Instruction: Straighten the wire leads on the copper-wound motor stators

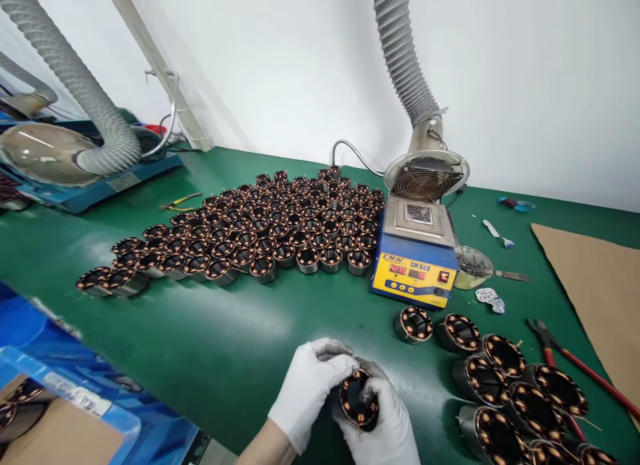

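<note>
Both my hands wear white gloves and meet near the front edge of the green table. My left hand (305, 385) and my right hand (387, 428) together hold one motor stator (358, 400), a black ring wound with copper coils, its open end facing up. Several more stators (500, 378) lie on their sides just to the right of my hands. A large block of upright stators (270, 228) fills the table's middle.
A blue and yellow solder pot (417, 255) stands right of the block under a fume hose (407, 65). Red-handled pliers (575, 365) and brown cardboard (597, 292) lie at right. A blue crate (65, 392) sits at front left. Yellow-handled pliers (179, 202) lie behind the block.
</note>
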Demonstrator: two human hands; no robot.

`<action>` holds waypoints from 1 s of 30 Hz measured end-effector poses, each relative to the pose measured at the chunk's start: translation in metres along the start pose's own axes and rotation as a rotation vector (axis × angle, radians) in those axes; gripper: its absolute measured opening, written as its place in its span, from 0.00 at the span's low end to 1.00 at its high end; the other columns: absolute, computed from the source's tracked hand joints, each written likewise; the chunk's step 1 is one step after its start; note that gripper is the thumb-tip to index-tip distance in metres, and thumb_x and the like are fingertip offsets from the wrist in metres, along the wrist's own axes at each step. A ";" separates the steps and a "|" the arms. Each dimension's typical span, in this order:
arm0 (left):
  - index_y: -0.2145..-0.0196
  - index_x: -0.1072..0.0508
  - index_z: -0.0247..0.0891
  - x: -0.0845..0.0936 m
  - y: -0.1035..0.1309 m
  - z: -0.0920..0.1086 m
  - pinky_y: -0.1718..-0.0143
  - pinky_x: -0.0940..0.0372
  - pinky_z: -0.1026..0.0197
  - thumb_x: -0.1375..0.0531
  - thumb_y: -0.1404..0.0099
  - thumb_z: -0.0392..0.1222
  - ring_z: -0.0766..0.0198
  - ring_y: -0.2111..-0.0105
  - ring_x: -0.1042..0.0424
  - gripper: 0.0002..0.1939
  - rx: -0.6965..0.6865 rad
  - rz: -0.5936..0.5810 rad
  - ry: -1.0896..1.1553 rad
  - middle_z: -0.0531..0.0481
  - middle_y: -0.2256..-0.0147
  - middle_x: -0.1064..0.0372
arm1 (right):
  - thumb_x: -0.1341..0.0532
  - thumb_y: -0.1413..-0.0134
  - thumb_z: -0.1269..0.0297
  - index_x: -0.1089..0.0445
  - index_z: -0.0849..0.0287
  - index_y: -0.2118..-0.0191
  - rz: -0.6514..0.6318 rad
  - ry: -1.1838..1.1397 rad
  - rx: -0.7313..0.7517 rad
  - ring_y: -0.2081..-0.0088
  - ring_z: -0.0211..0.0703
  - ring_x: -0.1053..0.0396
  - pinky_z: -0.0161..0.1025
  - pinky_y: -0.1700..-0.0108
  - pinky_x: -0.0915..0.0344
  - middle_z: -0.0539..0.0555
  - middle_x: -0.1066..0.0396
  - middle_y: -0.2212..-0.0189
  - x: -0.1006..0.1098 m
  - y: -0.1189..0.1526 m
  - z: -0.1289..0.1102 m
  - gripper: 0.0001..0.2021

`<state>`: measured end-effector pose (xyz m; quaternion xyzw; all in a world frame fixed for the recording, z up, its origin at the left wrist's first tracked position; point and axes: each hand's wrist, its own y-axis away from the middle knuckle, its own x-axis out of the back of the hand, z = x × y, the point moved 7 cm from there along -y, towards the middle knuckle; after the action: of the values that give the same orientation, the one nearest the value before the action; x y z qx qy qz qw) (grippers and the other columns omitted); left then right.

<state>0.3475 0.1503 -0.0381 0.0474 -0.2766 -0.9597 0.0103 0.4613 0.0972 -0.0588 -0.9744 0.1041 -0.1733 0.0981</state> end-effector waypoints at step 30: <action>0.66 0.25 0.36 0.066 0.005 0.022 0.52 0.36 0.56 0.36 0.49 0.52 0.56 0.59 0.27 0.18 -0.251 0.358 0.072 0.45 0.65 0.23 | 0.31 0.68 0.66 0.40 0.48 0.54 0.056 -0.110 -0.202 0.48 0.60 0.38 0.56 0.46 0.46 0.57 0.32 0.53 0.003 0.012 0.021 0.30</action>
<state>0.2797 0.1549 -0.0232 0.0302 -0.1584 -0.9672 0.1962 0.4698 0.0879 -0.0800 -0.9841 0.1424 -0.1053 0.0098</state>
